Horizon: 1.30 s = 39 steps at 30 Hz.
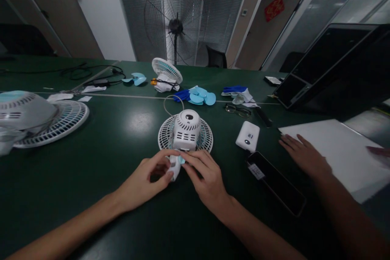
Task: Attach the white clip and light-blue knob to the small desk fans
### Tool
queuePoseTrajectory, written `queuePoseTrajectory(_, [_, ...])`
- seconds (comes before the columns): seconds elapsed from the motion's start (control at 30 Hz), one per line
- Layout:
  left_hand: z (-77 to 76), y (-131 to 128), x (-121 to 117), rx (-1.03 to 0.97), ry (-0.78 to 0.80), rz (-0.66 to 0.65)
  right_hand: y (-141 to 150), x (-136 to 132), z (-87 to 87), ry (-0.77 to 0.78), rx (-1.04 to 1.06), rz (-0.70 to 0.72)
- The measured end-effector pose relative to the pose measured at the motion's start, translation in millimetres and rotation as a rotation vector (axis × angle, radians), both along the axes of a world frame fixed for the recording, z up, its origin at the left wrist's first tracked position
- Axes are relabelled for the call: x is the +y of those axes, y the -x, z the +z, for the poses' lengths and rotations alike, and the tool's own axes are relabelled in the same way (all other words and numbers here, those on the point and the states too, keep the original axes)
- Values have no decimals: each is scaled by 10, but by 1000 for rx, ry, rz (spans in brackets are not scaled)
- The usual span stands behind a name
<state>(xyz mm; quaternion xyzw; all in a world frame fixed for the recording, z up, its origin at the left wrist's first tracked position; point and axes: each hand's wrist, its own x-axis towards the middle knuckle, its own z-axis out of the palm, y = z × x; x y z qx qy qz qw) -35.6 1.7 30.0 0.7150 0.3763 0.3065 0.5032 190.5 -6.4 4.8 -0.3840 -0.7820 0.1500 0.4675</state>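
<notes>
A small white fan [187,129] lies face down on the green table in front of me, its slotted motor housing up and its round grille beneath. At its near side is a white clip base [174,167] with a light blue piece [182,159] on it. My left hand [152,172] grips the clip base between thumb and fingers from the left. From the right, my right hand [205,174] pinches at the light blue piece, its fingertips partly covering it. A thin pale cord [166,105] loops behind the fan.
A second fan [45,120] lies at the left, a third [166,75] at the back. Beyond are blue fan blades [202,96], gloves [239,95] and glasses [237,110]. Right are a white power bank [248,136], a phone [277,183] and another person's hand [304,156] on white paper [338,150].
</notes>
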Motion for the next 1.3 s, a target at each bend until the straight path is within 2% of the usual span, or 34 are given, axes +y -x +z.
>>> queuePoseTrajectory(0.1, [7, -94, 36, -4, 20, -7, 0, 6, 17, 36, 58, -35])
queuePoseTrajectory(0.3, [-241, -175, 62, -27, -59, 25, -16, 20, 28, 96, 162, -92])
queuePoseTrajectory(0.4, [-291, -167, 61, 3, -129, 30, -21, 18, 29, 109, 131, -82])
queuePoseTrajectory(0.5, [-286, -158, 80, 36, -191, 59, -25, 0, 35, 101, 95, -50])
queuePoseTrajectory(0.63, [-272, -147, 122, -28, -133, 47, -51, -14, 24, 70, 83, 30])
queuePoseTrajectory(0.9, [-265, -126, 140, -67, -69, -5, -60, 43, -25, 112, 102, 12])
queuePoseTrajectory(1.0, [-280, -118, 144, -18, -117, 7, -28, 34, -4, 141, 110, -30])
queuePoseTrajectory(1.17, [-253, -141, 131, 96, -292, 14, 19, -5, 59, 151, 104, -53])
queuePoseTrajectory(1.3, [-221, -164, 119, 96, -306, -4, 36, -13, 85, 127, 55, -59])
